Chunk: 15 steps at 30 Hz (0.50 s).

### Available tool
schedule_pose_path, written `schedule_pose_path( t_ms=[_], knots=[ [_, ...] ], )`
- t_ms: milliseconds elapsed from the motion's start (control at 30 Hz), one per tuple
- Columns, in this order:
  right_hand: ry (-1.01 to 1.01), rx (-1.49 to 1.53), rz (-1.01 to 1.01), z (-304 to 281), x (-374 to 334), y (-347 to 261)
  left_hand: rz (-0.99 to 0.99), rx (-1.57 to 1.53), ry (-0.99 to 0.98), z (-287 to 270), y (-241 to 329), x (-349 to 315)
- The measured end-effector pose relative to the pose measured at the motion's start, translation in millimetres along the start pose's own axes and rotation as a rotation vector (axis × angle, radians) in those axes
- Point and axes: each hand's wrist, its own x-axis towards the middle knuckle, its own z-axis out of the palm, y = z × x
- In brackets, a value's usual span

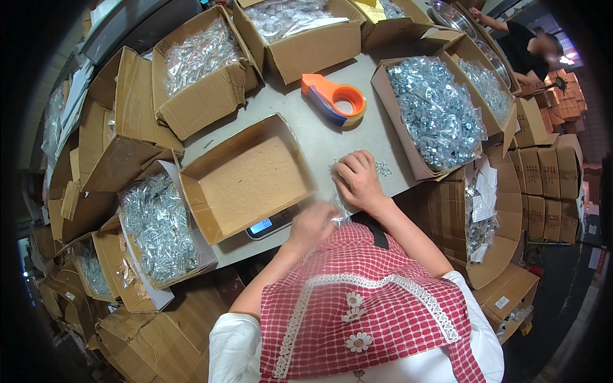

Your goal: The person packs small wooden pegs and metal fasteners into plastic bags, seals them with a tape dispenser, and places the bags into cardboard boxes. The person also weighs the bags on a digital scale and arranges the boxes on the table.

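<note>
At the table's near edge, my left hand (311,225) is blurred by motion, its fingers closed on a small clear plastic bag (342,210). My right hand (359,181) rests on the tabletop just beyond the bag, fingers curled down and closed; whatever is under them is hidden. Right beside it lies a little pile of small metal fasteners (383,168). Left of both hands sits an open cardboard box (290,143), its bottom bare but for a tiny piece. Partly under that box's near side is a digital scale (260,226) with a lit blue display.
An orange tape dispenser (335,100) lies on the grey table (287,96). Boxes of bagged hardware surround it: bagged nuts (434,112) at right, bagged screws (159,226) at left, more bags (201,54) behind. Another person (523,51) stands at far right near stacked cartons (549,185).
</note>
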Motion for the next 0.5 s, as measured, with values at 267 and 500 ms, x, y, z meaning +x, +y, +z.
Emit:
schedule_pose_path(
  t_ms=[267, 500],
  knots=[
    [-0.003, 0.0, -0.024, 2, -2, 3, 0.001, 0.025, 0.001, 1, 0, -1],
    [0.025, -0.064, 0.029, -3, -9, 14, 0.01, 0.016, 0.012, 0, 0, 1]
  ],
)
